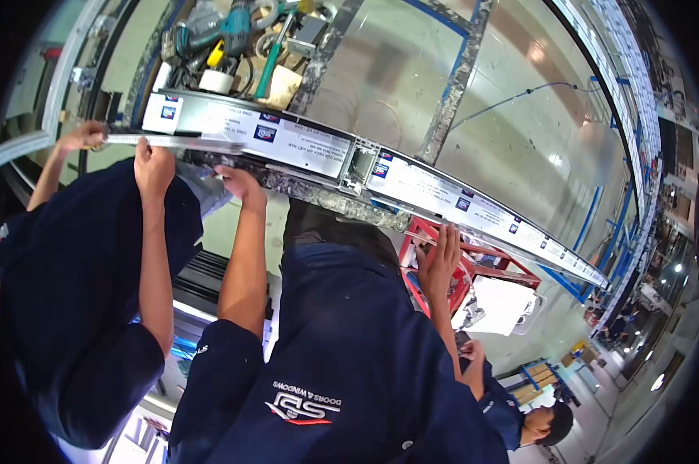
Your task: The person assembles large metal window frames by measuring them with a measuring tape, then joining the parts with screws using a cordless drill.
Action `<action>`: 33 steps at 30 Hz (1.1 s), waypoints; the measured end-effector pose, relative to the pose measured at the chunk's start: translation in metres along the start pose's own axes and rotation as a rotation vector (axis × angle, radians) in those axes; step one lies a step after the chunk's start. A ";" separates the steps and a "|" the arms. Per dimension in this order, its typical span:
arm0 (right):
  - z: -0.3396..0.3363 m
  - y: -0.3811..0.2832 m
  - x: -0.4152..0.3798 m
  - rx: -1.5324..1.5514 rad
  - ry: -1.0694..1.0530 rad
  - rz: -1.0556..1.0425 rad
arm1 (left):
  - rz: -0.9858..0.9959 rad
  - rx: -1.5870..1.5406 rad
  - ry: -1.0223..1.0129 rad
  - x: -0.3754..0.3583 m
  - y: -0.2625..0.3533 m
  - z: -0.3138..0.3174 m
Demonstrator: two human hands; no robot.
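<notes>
A long white-and-silver profile with printed labels runs diagonally across the frame over a stained support bar. My left hand is at the near side of the profile, its fingers slightly apart and nothing visible in them. Further right, my right hand has its fingers stretched out, their tips at the profile's near edge. At the left, a co-worker's hands hold a thin, light metal strip beside the profile's left end. A cut opening with a bracket-like part shows in the middle of the profile.
Beyond the profile lie a teal power drill, a green-handled hammer and a white tape roll. A red metal frame stands below my right hand. Another person is at the lower right.
</notes>
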State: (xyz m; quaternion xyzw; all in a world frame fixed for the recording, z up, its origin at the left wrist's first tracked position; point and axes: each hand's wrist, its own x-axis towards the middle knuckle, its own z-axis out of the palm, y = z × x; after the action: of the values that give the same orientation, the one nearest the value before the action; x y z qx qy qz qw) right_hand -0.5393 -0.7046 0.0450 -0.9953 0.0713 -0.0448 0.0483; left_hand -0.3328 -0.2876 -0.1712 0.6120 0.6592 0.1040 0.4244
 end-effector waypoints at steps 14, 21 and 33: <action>0.137 -0.036 -0.230 1.049 -0.489 1.063 | 1.628 0.670 -1.587 -0.204 0.140 -0.058; 0.122 0.050 -0.270 1.061 -0.103 1.316 | 1.076 0.573 -1.741 -0.208 0.146 -0.019; 0.270 0.444 -0.428 0.094 0.110 1.226 | 1.602 0.860 -1.247 -0.300 0.079 -0.116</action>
State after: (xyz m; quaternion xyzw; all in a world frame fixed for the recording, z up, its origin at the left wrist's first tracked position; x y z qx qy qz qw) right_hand -0.9961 -1.0551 -0.3032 -0.7661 0.6308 -0.0632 0.1053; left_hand -0.3884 -0.4940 0.0818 0.9040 -0.2768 -0.2162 0.2438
